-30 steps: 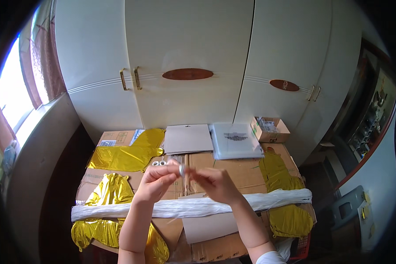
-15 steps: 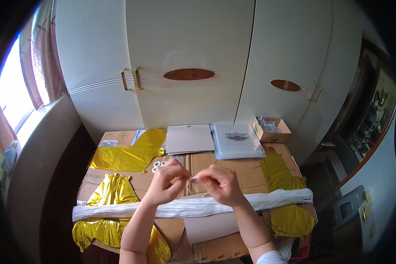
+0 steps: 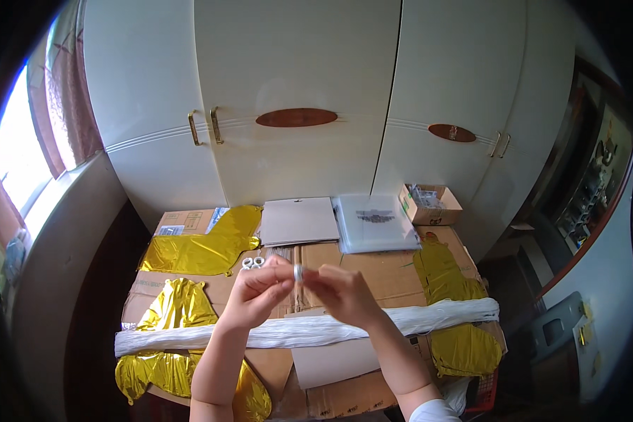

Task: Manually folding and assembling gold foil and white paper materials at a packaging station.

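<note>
Both my hands meet in mid-air above the cardboard-covered table [image 3: 274, 287]. Between their fingertips a small white ring-shaped roll [image 3: 298, 273] stands on edge. My left hand [image 3: 259, 294] is closed, its fingertips pinching the roll from the left. On the other side my right hand [image 3: 346, 295] is closed too, fingers curled against the roll; its inner fingertips are partly hidden. Several similar white rolls [image 3: 259, 261] lie on the cardboard just behind my left hand. A long bundle of white strands [image 3: 316, 332] stretches across the table beneath my forearms.
Gold foil balloons [image 3: 197, 253] lie flat at the left and right sides. Grey-brown card sheets [image 3: 299, 221], clear plastic bags [image 3: 376, 224] and an open cardboard box [image 3: 431, 205] with small packets line the back, before white cabinets [image 3: 295, 63]. A red basket [image 3: 484, 394] shows at lower right.
My hands have come closer together. The small white roll now shows upright between both sets of fingertips; before, only a small pale bit was visible by my right fingers. The view shifted slightly.
</note>
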A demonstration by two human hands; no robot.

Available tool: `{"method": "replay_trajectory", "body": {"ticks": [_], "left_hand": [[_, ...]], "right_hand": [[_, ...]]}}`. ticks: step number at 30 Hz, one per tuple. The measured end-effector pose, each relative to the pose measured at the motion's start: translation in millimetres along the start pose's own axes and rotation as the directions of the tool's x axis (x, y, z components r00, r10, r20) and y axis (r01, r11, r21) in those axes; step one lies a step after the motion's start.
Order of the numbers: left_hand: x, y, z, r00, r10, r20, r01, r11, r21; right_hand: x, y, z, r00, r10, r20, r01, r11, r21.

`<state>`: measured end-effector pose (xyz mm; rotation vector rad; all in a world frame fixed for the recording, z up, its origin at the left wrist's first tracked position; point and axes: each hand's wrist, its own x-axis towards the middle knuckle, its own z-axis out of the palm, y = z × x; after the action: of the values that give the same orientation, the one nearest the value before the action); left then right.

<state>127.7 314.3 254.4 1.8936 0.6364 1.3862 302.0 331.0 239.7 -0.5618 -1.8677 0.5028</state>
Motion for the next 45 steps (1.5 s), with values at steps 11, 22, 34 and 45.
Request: {"method": "replay_trajectory", "body": {"ticks": [11, 22, 34, 45], "left_hand": [[2, 5, 5, 0.988, -0.133, -0.081, 0.132, 0.991, -0.019], [-7, -9, 3, 0.985, -0.171, 0.006, 0.161, 0.912, -0.378], [-3, -6, 2, 0.987, -0.149, 0.056, 0.139, 0.980, 0.143], [-4, -20, 3, 0.979, -0.200, 0.034, 0.197, 0.896, -0.398]], "right_hand": [[-1, -5, 4, 0.998, -0.059, 0.021, 0.061, 0.991, -0.120], [2, -7, 2, 0.992, 0.091, -0.088, -0.100, 0.990, -0.101], [1, -3, -5, 0.986, 0.010, -0.168, -0.021, 0.998, -0.063], [0, 5, 5, 0.978, 0.163, -0.132, -0.149, 0.982, 0.114]]}}
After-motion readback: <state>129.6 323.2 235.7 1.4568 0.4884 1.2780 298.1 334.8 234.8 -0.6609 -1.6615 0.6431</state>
